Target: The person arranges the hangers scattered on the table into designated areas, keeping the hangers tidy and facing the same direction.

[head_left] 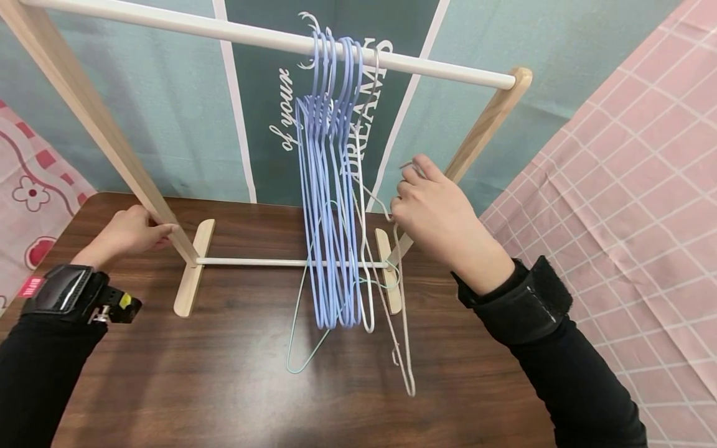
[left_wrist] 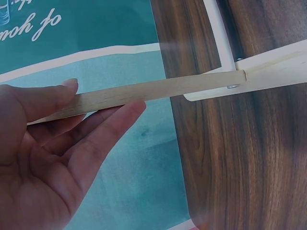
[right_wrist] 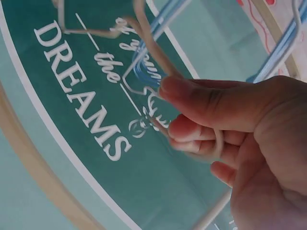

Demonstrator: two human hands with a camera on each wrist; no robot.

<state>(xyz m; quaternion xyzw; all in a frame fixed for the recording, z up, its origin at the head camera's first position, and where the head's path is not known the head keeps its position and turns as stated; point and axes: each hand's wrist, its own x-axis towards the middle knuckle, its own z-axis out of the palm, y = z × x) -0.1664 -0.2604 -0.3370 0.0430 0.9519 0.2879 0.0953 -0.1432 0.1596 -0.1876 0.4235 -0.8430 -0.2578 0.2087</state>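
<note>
My right hand [head_left: 442, 214] holds a beige clothes hanger [head_left: 406, 323] near its hook, to the right of the hung hangers. In the right wrist view the thumb and fingers pinch the curved beige hook [right_wrist: 218, 146]. Several blue hangers [head_left: 330, 224] hang bunched from the white rod [head_left: 263, 38] of a clothes rack, with a white hanger [head_left: 367, 311] at their right side. My left hand [head_left: 131, 229] grips the rack's left wooden upright [head_left: 106, 137] low down, thumb on one side and fingers on the other, as the left wrist view shows.
A pale green hanger [head_left: 291, 348] shows low behind the blue ones. The rack's wooden feet [head_left: 193, 274] stand on a dark wood table [head_left: 224, 386]. A printed teal cloth [head_left: 168, 124] hangs behind, and pink checked cloth [head_left: 627, 205] is on the right.
</note>
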